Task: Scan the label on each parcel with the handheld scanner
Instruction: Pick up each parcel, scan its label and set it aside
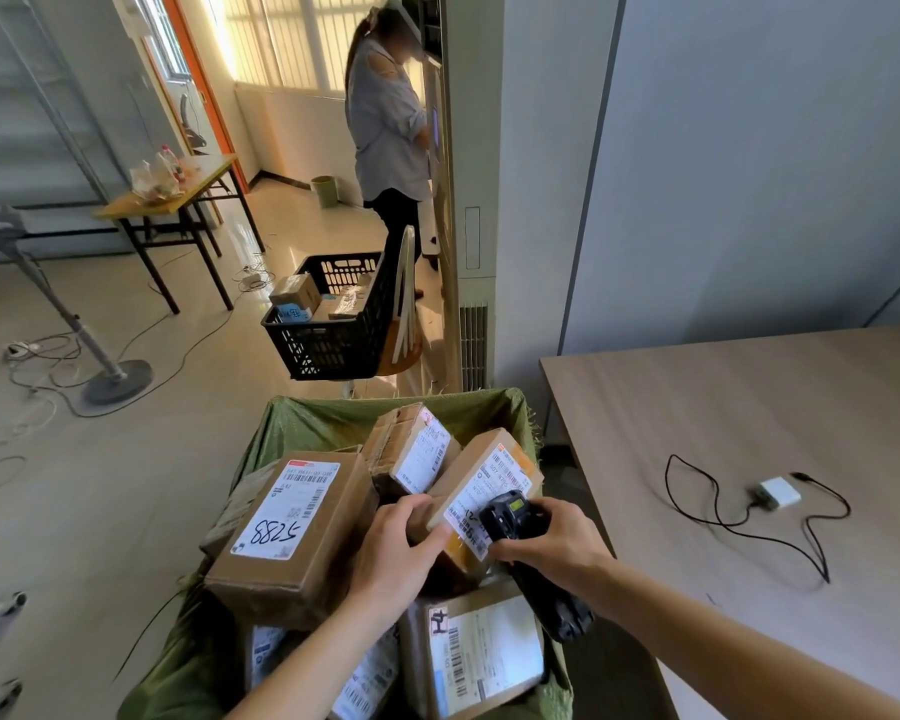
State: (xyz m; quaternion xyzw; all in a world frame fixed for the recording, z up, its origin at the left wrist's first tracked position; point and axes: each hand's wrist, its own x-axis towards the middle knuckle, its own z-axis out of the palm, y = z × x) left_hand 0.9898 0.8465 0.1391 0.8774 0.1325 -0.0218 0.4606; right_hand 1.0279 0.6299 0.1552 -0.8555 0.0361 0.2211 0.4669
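Cardboard parcel [302, 517] reads "57288" — left hand [396, 553] holds another parcel [481, 485], right hand [552, 537] grips scanner [515, 517].

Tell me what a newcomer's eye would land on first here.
First, the two hands at bottom centre: the right hand grips a black scanner over the label of a tilted parcel that the left hand steadies. Next, the box marked 57288 in the green sack. Farther back, a black crate sits on a chair.
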